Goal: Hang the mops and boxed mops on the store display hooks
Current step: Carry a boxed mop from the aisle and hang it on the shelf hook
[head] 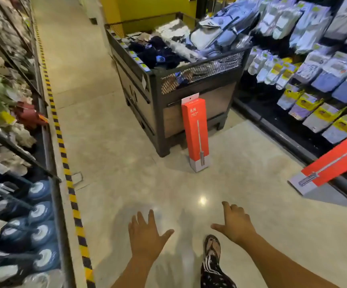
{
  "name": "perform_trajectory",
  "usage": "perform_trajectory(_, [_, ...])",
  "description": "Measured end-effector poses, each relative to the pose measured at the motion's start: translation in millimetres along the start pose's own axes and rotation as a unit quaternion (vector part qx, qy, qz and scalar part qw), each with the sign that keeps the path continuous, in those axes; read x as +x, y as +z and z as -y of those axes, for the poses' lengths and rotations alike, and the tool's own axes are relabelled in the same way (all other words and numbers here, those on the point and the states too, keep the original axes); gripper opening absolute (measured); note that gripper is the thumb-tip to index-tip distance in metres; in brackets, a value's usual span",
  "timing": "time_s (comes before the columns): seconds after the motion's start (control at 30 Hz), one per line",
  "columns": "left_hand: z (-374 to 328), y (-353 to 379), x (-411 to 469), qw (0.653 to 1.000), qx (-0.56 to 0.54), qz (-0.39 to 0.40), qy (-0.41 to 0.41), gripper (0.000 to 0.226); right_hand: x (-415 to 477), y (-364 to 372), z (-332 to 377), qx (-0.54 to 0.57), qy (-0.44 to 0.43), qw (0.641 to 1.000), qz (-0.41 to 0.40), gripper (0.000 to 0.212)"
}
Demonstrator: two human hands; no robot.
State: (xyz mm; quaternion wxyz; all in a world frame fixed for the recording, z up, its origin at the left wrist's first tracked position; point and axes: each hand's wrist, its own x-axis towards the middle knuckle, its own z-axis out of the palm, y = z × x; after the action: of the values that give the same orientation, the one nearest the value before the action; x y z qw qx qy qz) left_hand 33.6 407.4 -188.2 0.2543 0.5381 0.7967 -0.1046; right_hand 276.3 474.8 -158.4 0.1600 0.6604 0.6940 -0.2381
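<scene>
Hovering low over the tiled floor (114, 163) of a shop aisle, the left hand (145, 238) has its fingers spread wide and its palm turned down, and the right hand (236, 223) is open too, thumb out to the side and fingers loosely extended; neither holds anything. Ahead of them, well apart from both, a red boxed mop (195, 129) stands upright on its grey end, its back resting against the wall of a dark mesh-topped bin (147, 113) heaped with socks and other soft goods. It seems parked there to keep it from toppling until it is wanted, and the white hang tab (189, 98) at its top points up, where a hand can reach it and a hook can take it. A second boxed mop (332, 165) lies tilted at the right, grey end down toward the floor and red body rising out of view past the shelf base; what supports it cannot be told. Packaged socks (314, 80) hang in rows on the right-hand rack, and a yellow-and-black floor stripe (64, 154) runs beside the left shelving (12, 121). A sandalled foot (212, 246) is planted between the hands. My reading is that the upright box is the next pick-up, best taken near the tab.
</scene>
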Motion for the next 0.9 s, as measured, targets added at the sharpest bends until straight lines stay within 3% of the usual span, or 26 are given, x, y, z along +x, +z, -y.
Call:
perform_trajectory(0.13, [-49.1,-21.1,46.1,0.998,0.041,-0.024,0.031,0.102,51.4,-27.5,-24.4,0.022,0.003,1.0,-0.012,0.084])
perform_trajectory(0.27, [-104.1,-50.3,99.1,0.998,0.047,-0.032,0.018,0.126,119.1,-66.6,-48.8,0.052,-0.012,0.998,-0.022,0.087])
perform_trajectory(0.4, [-164.8,-77.9,149.5,0.999,0.029,-0.029,0.009,0.101,179.4,-108.5,-82.4,0.083,-0.01,0.996,-0.019,0.088])
perform_trajectory(0.53, [-222.3,-101.9,196.3,0.999,0.007,-0.048,0.024,0.099,236.0,-155.4,-112.7,0.094,-0.005,0.995,-0.037,0.089])
perform_trajectory(0.9, [-254.9,-139.4,299.8,0.997,-0.058,-0.023,-0.047,0.101,347.1,-219.6,-106.6,0.14,-0.024,0.989,-0.038,0.092])
